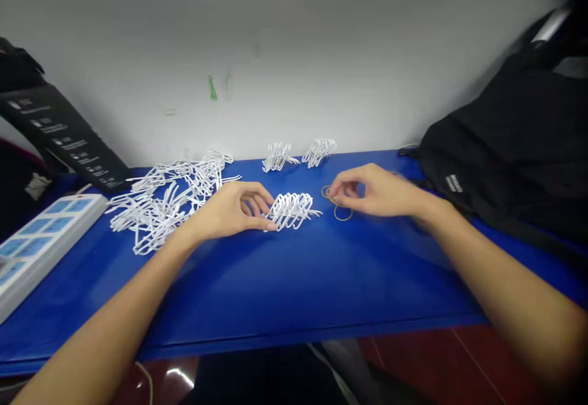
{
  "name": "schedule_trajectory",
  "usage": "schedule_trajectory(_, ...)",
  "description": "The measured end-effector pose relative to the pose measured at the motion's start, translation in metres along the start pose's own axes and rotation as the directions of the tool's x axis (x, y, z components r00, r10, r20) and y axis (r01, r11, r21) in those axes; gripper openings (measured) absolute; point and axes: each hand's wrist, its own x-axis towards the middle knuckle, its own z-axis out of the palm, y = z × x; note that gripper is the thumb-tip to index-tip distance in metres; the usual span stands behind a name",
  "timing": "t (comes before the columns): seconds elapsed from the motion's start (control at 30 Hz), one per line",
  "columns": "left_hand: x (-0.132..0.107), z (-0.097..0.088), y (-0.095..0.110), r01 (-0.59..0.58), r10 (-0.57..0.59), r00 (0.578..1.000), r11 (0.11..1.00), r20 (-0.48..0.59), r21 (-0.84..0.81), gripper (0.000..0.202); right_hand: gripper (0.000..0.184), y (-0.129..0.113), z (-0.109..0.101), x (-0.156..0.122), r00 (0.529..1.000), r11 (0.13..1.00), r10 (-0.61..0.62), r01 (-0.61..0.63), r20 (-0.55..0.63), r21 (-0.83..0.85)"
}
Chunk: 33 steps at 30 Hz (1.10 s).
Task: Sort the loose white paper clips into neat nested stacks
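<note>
My left hand [229,209] grips the left end of a neat row of white bent wire-like pieces [294,210], thumb in front and fingers behind. The row lies on the blue table [275,282]. To the right, apart from it, my right hand [374,190] pinches a thin yellow rubber band [326,192] between thumb and fingertips. Another rubber band [343,213] lies just below those fingertips. A loose, tangled heap of the same white pieces [169,200] spreads behind and left of my left hand.
Two small bundles, a left one [278,157] and a right one [319,152], stand near the wall [298,56]. A white power strip [50,233] and a black box [68,135] are at left. A black bag [509,129] occupies the right end.
</note>
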Motion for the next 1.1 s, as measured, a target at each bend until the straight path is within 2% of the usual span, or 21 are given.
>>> schedule_trajectory(0.17, 0.004, 0.019, -0.002, -0.028, 0.029, 0.997, 1.000, -0.074, 0.009, 0.051, 0.017, -0.013, 0.007, 0.002, 0.999, 0.999, -0.043, 0.043, -0.016, 0.022)
schedule_trajectory(0.27, 0.003, 0.020, 0.001, -0.094, 0.104, 0.988, 0.991, -0.110, 0.093, 0.054, 0.017, -0.015, 0.010, 0.002, 0.998, 0.998, -0.061, 0.061, -0.015, -0.017)
schedule_trajectory(0.37, 0.000, 0.002, 0.002, -0.138, 0.213, 0.948, 0.945, -0.237, 0.298, 0.038, 0.017, -0.013, 0.011, 0.003, 0.998, 0.997, -0.066, 0.065, -0.016, -0.049)
schedule_trajectory(0.43, -0.004, -0.020, -0.002, -0.072, 0.276, 0.880, 0.882, -0.387, 0.466, 0.025, 0.016, -0.012, 0.012, 0.003, 0.997, 0.996, -0.072, 0.071, -0.017, -0.062)
schedule_trajectory(0.5, -0.009, -0.042, -0.009, 0.064, 0.284, 0.832, 0.803, -0.476, 0.592, 0.020, 0.016, -0.013, 0.014, 0.003, 0.997, 0.995, -0.077, 0.075, -0.014, -0.071)
schedule_trajectory(0.53, -0.012, -0.051, -0.012, 0.137, 0.273, 0.821, 0.758, -0.502, 0.637, 0.020, 0.016, -0.013, 0.014, 0.003, 0.997, 0.995, -0.075, 0.074, -0.008, -0.070)
schedule_trajectory(0.6, -0.017, -0.061, -0.018, 0.231, 0.233, 0.843, 0.658, -0.485, 0.717, 0.021, 0.016, -0.015, 0.015, 0.003, 0.998, 0.996, -0.069, 0.069, 0.003, -0.064)
schedule_trajectory(0.67, -0.019, -0.059, -0.019, 0.288, 0.190, 0.867, 0.564, -0.461, 0.774, 0.022, 0.015, -0.017, 0.017, 0.004, 0.998, 0.997, -0.055, 0.055, 0.006, -0.057)
schedule_trajectory(0.73, -0.019, -0.048, -0.017, 0.348, 0.156, 0.869, 0.483, -0.470, 0.804, 0.028, 0.015, -0.018, 0.018, 0.004, 0.999, 0.998, -0.052, 0.053, 0.012, -0.045)
schedule_trajectory(0.87, -0.012, -0.022, -0.013, 0.479, 0.120, 0.824, 0.374, -0.553, 0.794, 0.029, 0.015, -0.019, 0.020, 0.005, 0.997, 0.996, -0.070, 0.071, 0.012, -0.059)
schedule_trajectory(0.97, -0.009, -0.015, -0.015, 0.507, 0.108, 0.813, 0.353, -0.572, 0.786, 0.022, 0.015, -0.019, 0.020, 0.005, 0.997, 0.994, -0.074, 0.075, 0.012, -0.073)
schedule_trajectory(1.1, -0.010, -0.016, -0.016, 0.501, 0.123, 0.800, 0.401, -0.587, 0.767, 0.026, 0.014, -0.018, 0.020, 0.005, 0.998, 0.996, -0.069, 0.069, 0.013, -0.048)
